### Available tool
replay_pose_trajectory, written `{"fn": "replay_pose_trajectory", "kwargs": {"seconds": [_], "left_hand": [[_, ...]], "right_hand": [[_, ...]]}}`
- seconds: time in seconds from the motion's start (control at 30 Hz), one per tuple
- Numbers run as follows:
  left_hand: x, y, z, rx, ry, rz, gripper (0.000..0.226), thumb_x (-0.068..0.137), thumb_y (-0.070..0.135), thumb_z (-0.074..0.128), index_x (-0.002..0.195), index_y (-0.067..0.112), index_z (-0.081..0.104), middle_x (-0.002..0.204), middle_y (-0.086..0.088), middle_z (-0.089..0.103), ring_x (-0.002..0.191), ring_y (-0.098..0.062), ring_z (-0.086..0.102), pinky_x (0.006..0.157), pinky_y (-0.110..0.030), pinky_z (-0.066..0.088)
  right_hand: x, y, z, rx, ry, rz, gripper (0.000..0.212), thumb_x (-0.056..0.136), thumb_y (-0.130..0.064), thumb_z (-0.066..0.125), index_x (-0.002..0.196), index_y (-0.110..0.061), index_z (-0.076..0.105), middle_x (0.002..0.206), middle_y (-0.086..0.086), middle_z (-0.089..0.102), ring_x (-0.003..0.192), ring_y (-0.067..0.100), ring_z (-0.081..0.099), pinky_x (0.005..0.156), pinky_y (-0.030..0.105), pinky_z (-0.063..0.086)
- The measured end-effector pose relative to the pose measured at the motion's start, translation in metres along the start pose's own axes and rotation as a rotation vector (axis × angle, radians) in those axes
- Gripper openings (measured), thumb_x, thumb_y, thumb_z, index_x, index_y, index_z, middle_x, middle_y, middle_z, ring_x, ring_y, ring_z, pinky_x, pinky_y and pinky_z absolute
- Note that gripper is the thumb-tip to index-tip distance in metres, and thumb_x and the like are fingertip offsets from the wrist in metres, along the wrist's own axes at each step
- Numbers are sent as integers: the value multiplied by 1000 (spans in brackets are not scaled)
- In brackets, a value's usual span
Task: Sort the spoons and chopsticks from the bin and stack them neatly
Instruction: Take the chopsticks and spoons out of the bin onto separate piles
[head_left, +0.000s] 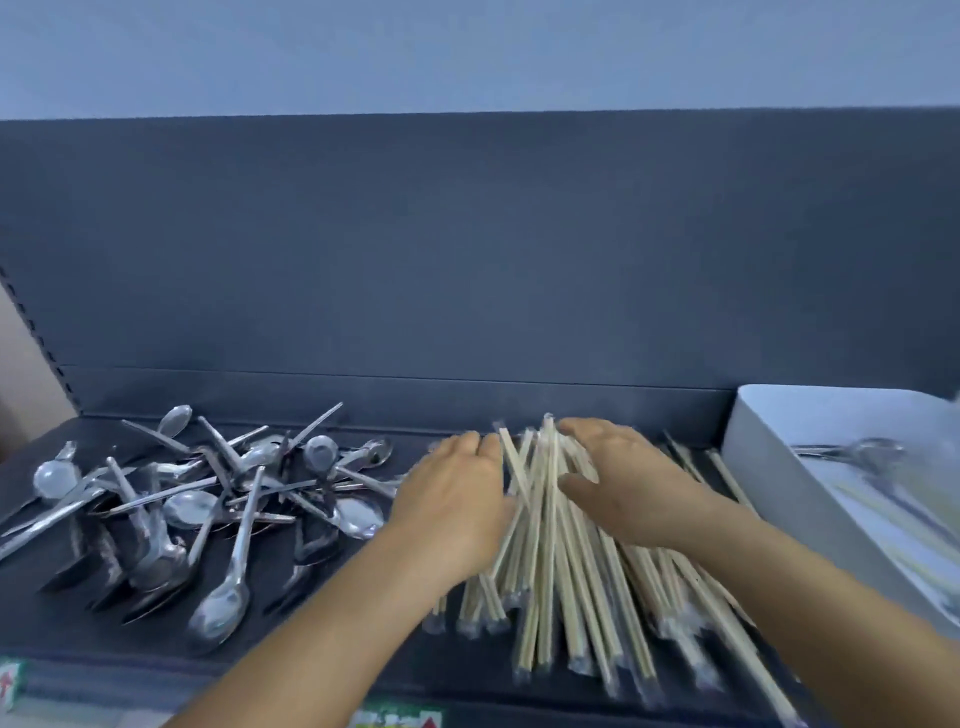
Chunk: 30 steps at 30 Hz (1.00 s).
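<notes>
both my hands are flat on the pile of pale wooden chopsticks in clear plastic sleeves (566, 561), mid-shelf on the dark blue-grey shelf (322, 639). my left hand (457, 499) lies palm down on the pile's left edge, fingers straight and together, pointing toward the back panel, nothing gripped. my right hand (623, 483) lies palm down over the pile's far right part, fingers extended, thumb spread toward the left, pressing on the sticks and not curled around any. the sticks run roughly front to back, fanned out at the near ends, tighter at the far ends between my two hands. a few stray sticks lie to the right of my right wrist, near the bin.

the heap of shiny stainless steel spoons (208, 499) sits on the left part of the shelf, tangled, handles crossing at all angles, just beside my left hand but not touching it as far as i can tell.

the white rectangular plastic bin (769, 467) is at the right end of the shelf; some metal cutlery shows inside, blurred, can't tell how much.

green labels with red marks (400, 719) on the shelf's front edge.
</notes>
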<state>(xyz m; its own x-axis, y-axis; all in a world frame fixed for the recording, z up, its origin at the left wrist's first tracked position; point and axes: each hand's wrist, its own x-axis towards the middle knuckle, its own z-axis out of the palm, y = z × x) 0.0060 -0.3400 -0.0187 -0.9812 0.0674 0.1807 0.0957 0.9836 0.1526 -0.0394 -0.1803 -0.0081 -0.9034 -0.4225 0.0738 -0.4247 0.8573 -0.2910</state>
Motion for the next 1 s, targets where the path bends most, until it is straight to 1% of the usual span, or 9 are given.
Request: {"fn": "replay_pose_trajectory", "kwargs": {"seconds": [0.13,0.3,0.37,0.47,0.7,0.77,0.87,0.93,1.0], "left_hand": [[18,64,8,4,13,66,52,95,36,46,140,13,31,137,-4,41,131,-24,36,102,-33,32],[41,157,19,-1,16,95,49,96,35,43,138,13,33,140,-4,40,131,-23,35,106,-34,29],[49,193,24,-16,19,99,48,96,36,44,137,13,33,139,-3,40,129,-22,37,102,-34,32],[57,240,32,-44,-4,103,49,96,37,44,138,14,33,138,-2,40,128,-23,37,101,-33,34],[68,305,50,-1,-126,161,48,95,35,48,135,13,34,133,-6,43,122,-26,41,93,-37,41],[69,314,56,35,-209,211,53,92,42,51,134,14,35,130,-5,43,122,-26,40,92,-40,42],[68,324,69,107,-375,308,75,82,55,61,138,16,31,131,-4,42,121,-25,39,91,-39,42],[69,327,79,195,-473,360,86,77,57,66,141,16,26,131,-5,40,121,-26,39,89,-38,40],[72,328,88,283,-545,362,91,76,56,68,143,15,22,132,-8,38,122,-28,39,92,-39,39]], "right_hand": [[-24,60,-25,25,14,19,55,93,-31,47,144,-19,30,150,-2,33,138,20,28,112,35,26],[-49,141,-54,27,44,48,44,90,-24,49,131,-9,45,137,6,48,125,26,42,103,36,35],[-60,173,-63,20,40,56,45,91,-24,48,134,-10,43,141,5,44,129,25,38,105,33,32],[-72,214,-72,25,18,46,53,94,-29,46,145,-19,31,151,-3,32,138,18,29,109,27,23],[-90,284,-84,19,-35,98,56,94,-31,48,145,-20,29,152,-1,31,139,18,27,112,31,23],[-93,296,-85,14,-70,94,63,90,-33,54,146,-21,28,153,-3,29,140,16,25,111,29,22],[-99,307,-84,14,-156,59,81,80,-36,68,147,-21,25,152,-3,29,139,16,27,107,27,26],[-104,312,-78,-40,-279,17,99,72,-39,75,149,-22,16,154,-3,22,140,18,22,111,31,26],[-108,316,-69,-134,-463,-25,113,69,-44,78,150,-25,1,157,-5,9,143,21,13,115,39,23]]}}
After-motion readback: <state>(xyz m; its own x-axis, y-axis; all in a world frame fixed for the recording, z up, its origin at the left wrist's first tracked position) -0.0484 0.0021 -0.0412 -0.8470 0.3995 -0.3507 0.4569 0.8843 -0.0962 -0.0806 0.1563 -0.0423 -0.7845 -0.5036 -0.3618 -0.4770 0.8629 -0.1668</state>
